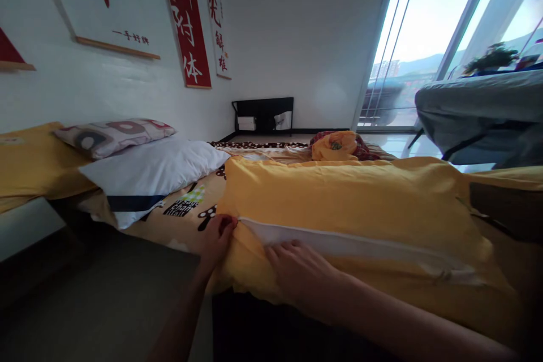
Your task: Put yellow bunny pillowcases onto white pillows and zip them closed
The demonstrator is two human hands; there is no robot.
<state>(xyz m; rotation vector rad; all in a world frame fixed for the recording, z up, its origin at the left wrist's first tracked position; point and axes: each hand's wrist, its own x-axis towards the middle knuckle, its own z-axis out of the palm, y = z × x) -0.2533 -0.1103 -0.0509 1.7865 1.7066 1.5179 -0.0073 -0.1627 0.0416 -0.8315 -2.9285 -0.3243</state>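
Observation:
A long yellow pillowcase point(339, 192) lies across the bed in front of me. Its side is open in a long slit, and a white inner pillow point(314, 236) shows through. At the left end of the slit, my left hand point(219, 236) is closed in a pinch on the pillowcase's edge. My right hand point(301, 271) lies a little further along, its fingers bent over the lower edge of the opening and gripping the cloth. Its thumb is partly hidden.
Left of the pillowcase are a white pillow point(165, 169), a patterned pillow point(123, 134) and another yellow pillow point(46, 164) on the patterned sheet point(169, 226). A bundled orange cloth point(335, 146) rests behind. A black rack point(263, 113) stands by the wall, a grey-covered table point(479, 107) at right.

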